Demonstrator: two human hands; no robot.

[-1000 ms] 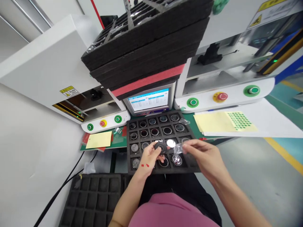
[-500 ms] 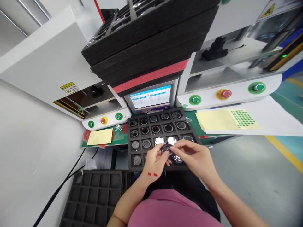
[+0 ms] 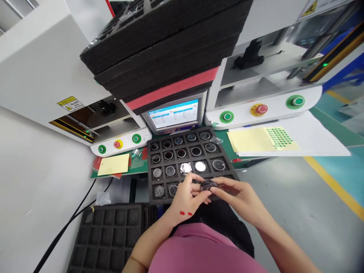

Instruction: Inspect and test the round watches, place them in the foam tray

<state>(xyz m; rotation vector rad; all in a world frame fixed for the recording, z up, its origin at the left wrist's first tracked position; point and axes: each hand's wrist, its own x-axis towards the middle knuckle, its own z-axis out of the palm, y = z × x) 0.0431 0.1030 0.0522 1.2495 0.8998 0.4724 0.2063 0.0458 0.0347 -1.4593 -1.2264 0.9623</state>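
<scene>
My left hand [image 3: 189, 197] and my right hand [image 3: 237, 197] meet over the near edge of a black foam tray [image 3: 150, 167]. Between their fingertips they pinch one small round dark part [image 3: 209, 185]. Two red marks sit on the back of my left hand. The tray's square pockets hold several round parts, some dark, some shiny like the bright disc [image 3: 200, 166] just beyond my fingers. The pockets under my hands are hidden.
A stack of black foam trays [image 3: 159, 49] with a red layer sits above a small screen [image 3: 173, 113]. White machines with green and red buttons [image 3: 258, 109] stand left and right. Yellow sheets [image 3: 113, 165] lie on the bench. An empty foam tray [image 3: 108, 235] lies low left.
My right hand, which held a clear wrapper apart from the left, has closed in. Both hands now pinch the round part together, nearer my body.
</scene>
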